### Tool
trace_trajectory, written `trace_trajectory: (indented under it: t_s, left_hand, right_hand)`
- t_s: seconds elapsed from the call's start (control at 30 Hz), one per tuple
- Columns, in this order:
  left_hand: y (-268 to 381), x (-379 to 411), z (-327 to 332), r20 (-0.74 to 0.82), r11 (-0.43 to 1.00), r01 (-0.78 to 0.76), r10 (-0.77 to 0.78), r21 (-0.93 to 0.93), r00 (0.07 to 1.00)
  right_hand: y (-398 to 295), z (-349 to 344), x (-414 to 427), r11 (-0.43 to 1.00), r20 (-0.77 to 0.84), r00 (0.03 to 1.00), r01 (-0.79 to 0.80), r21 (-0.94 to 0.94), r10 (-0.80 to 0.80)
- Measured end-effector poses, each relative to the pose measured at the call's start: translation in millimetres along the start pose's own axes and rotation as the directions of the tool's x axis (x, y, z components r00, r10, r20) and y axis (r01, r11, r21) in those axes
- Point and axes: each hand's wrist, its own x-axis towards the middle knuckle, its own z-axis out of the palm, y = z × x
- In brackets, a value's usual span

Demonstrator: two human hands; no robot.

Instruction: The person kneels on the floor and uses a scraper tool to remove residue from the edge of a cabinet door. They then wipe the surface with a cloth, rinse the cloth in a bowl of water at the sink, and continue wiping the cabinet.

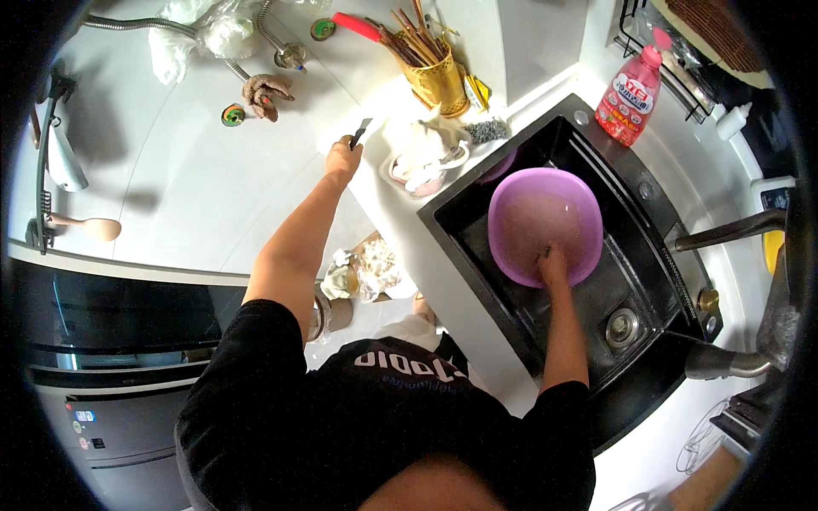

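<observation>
My left hand (345,156) is closed around a small black object (361,133), too small to name, above the edge of the white counter. My right hand (553,265) reaches into a purple plastic basin (545,176) of cloudy water, its fingers partly under the surface; a small dark thing shows at the fingers, and I cannot tell what it is. The basin stands in a black sink (473,230), beside the metal drain strainer (621,327). Between my hands, on the counter, sits a clear container with white plastic (425,160). A steel wool scourer (487,131) lies at the sink's back corner.
A golden holder (441,83) with chopsticks stands behind the container. A pink detergent bottle (629,96) stands at the sink's far rim, and a dark faucet (728,231) reaches over from the right. A wooden spoon (96,227) hangs at left. Bags of food scraps (377,268) sit below the counter.
</observation>
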Motion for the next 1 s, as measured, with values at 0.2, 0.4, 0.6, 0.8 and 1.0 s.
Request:
trace_trajectory:
  t_s: [0.2, 0.4, 0.6, 0.8, 1.0]
  left_hand:
    - [7.4, 12.2, 16.3, -0.185, 0.994, -0.080, 0.065, -0.072, 0.981]
    - [32.0, -75.3, 30.5, 0.273, 0.717, 0.370, -0.254, -0.591, 0.928]
    - [44.3, -81.5, 38.5, 0.534, 0.390, 0.578, -0.225, -0.717, 0.815]
    - [45.9, -64.0, 34.4, 0.426, 0.426, 0.504, -0.270, -0.752, 0.863]
    - [-4.5, 6.0, 29.1, 0.381, 0.431, 0.525, -0.378, -0.734, 0.844]
  right_hand:
    - [-3.1, -5.9, -1.1, 0.999, 0.071, 0.997, -0.027, 0.038, 0.024]
    - [-23.7, -12.1, -10.1, 0.991, 0.044, 0.990, -0.132, -0.039, 0.134]
    - [-29.1, -20.9, -11.9, 0.998, 0.094, 0.993, -0.067, 0.007, 0.066]
    - [-27.0, -20.2, -13.6, 0.998, 0.097, 0.994, -0.052, -0.029, 0.055]
    - [-23.1, -18.3, -10.1, 0.996, 0.071, 0.994, -0.075, -0.054, 0.078]
